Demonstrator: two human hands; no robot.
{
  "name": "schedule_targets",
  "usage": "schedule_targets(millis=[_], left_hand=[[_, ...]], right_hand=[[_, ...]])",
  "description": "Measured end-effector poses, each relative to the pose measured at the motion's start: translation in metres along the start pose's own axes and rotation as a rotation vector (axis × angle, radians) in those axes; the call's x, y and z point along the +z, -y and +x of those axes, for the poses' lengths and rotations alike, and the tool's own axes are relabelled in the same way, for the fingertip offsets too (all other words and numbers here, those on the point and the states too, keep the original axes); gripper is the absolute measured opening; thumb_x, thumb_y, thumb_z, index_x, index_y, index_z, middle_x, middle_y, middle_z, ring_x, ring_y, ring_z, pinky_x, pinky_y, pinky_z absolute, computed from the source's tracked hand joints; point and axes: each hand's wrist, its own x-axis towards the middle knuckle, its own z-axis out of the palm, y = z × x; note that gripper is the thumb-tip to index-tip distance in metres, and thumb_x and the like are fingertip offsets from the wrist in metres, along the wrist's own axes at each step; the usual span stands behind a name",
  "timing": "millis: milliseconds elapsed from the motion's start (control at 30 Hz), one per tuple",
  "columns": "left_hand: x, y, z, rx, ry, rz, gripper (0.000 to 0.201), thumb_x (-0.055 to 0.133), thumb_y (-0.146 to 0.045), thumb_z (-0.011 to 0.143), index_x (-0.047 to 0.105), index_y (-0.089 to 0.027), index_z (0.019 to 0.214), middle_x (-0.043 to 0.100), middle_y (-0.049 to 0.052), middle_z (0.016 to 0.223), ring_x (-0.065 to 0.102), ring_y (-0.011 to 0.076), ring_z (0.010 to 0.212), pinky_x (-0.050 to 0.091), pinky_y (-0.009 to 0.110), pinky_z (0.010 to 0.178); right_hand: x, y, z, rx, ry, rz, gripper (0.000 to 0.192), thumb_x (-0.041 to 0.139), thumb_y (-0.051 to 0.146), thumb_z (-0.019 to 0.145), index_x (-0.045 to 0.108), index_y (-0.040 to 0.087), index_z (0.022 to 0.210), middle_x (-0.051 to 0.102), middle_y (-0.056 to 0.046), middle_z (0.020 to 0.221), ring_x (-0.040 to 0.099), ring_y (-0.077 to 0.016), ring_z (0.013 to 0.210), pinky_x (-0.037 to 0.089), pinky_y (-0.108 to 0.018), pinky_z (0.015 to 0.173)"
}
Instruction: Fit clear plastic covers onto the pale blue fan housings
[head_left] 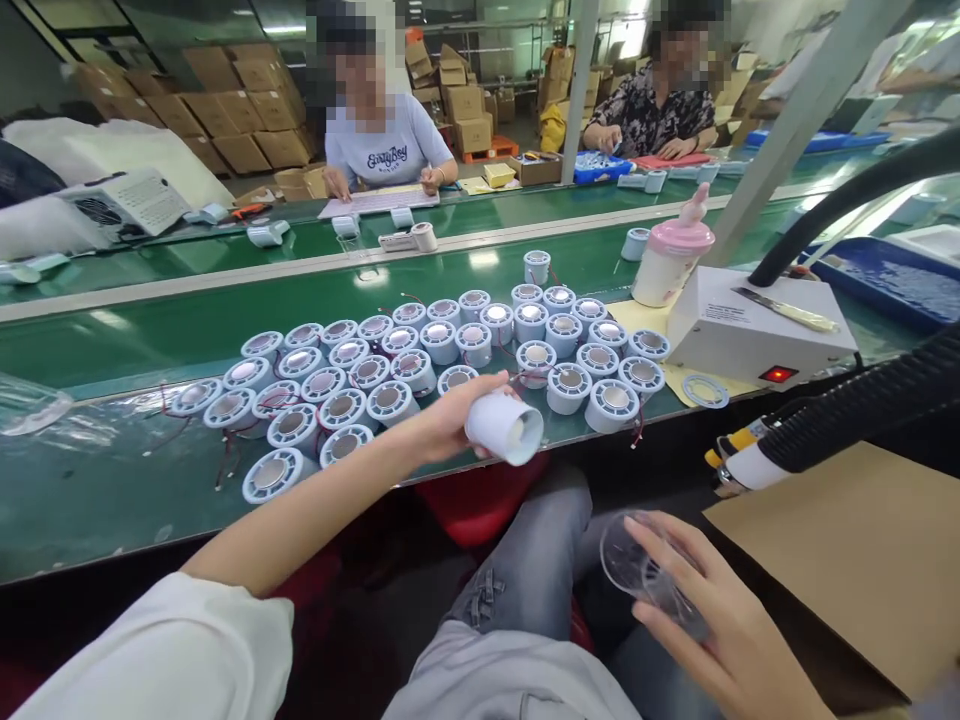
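Observation:
My left hand (450, 415) grips a white round housing (506, 427) tilted on its side at the near edge of the green bench (105, 480), its open end facing me. Lower right, over my lap, my right hand (712, 620) holds a clear plastic ring-shaped cover (637, 565). Just beyond my left hand, several pale blue round units (390, 375) with shiny metal centres and red wires stand in rows on the bench.
A white box with a red lit switch (757, 330) and a pink-capped bottle (670, 260) stand right of the rows. A black corrugated hose (862, 410) and a cardboard sheet (847, 550) lie at right. Two people sit across the green conveyor (225, 265).

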Motion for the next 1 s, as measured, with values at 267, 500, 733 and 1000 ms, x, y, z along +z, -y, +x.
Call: schedule_targets(millis=[267,500,733,1000], left_hand=[[0.078,0.016,0.002,-0.146,0.675,-0.123,0.036,0.047,-0.050,0.086,0.059,-0.017,0.091,0.054,0.001,0.074,0.050,0.0103,0.051,0.037,0.017,0.035],[0.092,0.005,0.002,0.190,0.451,0.262,0.023,0.051,-0.033,0.091,0.067,-0.017,0.092,0.057,0.003,0.086,0.054,0.0153,0.081,0.045,0.027,0.074],[0.097,0.026,0.000,0.484,0.188,0.228,0.054,0.083,-0.047,0.064,0.068,-0.021,0.109,0.060,0.006,0.100,0.058,0.0204,0.092,0.049,0.032,0.082],[0.098,0.041,0.004,0.495,0.420,0.071,0.071,0.084,-0.038,0.067,0.058,-0.026,0.132,0.059,0.012,0.130,0.057,0.0265,0.118,0.052,0.035,0.092]], right_hand=[[0.000,0.026,0.024,-0.012,-0.021,-0.386,0.049,0.059,0.017,0.086,0.057,0.028,0.134,0.051,-0.018,0.133,0.058,-0.0361,0.105,0.055,-0.048,0.078],[0.001,0.011,0.024,0.294,0.160,-0.126,0.018,0.063,0.012,0.080,0.070,0.022,0.095,0.053,-0.013,0.133,0.059,-0.0321,0.106,0.055,-0.045,0.080],[-0.008,0.008,0.021,0.523,0.083,0.547,0.021,0.059,0.033,0.091,0.066,0.021,0.076,0.055,-0.009,0.112,0.059,-0.0235,0.105,0.053,-0.033,0.081],[-0.006,0.001,0.017,0.758,-0.138,0.983,0.032,0.070,0.043,0.084,0.067,0.019,0.062,0.065,-0.007,0.103,0.064,-0.0227,0.096,0.059,-0.031,0.073]])
